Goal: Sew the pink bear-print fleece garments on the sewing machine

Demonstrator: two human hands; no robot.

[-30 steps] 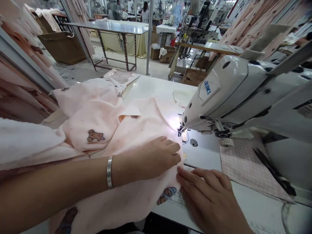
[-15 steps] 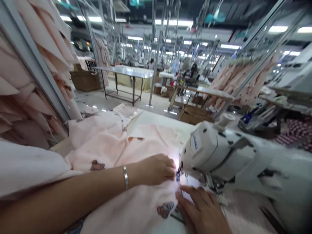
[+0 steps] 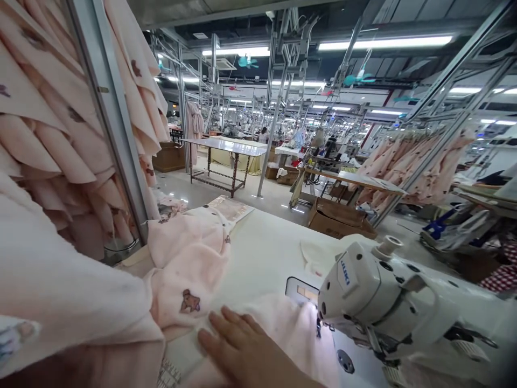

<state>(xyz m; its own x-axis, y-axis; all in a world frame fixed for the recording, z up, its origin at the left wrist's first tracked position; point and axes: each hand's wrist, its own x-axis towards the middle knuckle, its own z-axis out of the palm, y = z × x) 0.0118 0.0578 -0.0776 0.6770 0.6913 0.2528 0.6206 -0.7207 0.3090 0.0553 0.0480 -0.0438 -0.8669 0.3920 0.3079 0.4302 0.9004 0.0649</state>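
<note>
My right hand [image 3: 246,350] lies flat, fingers stretched out and pointing up-left, on pale pink fabric [image 3: 189,264] printed with small bears. The fabric is spread over the white sewing table [image 3: 262,253], left of the white sewing machine [image 3: 375,296]. The machine's head and needle area sit just right of my hand, with a lit patch of cloth beneath. My left sleeve [image 3: 60,291] fills the lower left; the left hand itself is out of sight. A ruler strip [image 3: 169,372] on the table edge shows beside the cloth.
Pink garments [image 3: 44,140] hang on a rack at the left, and more [image 3: 416,167] hang on rails at the right. Behind are a metal table [image 3: 226,145], cardboard boxes [image 3: 339,215] on the floor and other sewing stations. A person works far back.
The view has swung upward. My left hand has left the cloth near the needle and gone out of sight. My right hand has moved left across the fabric and lies flat.
</note>
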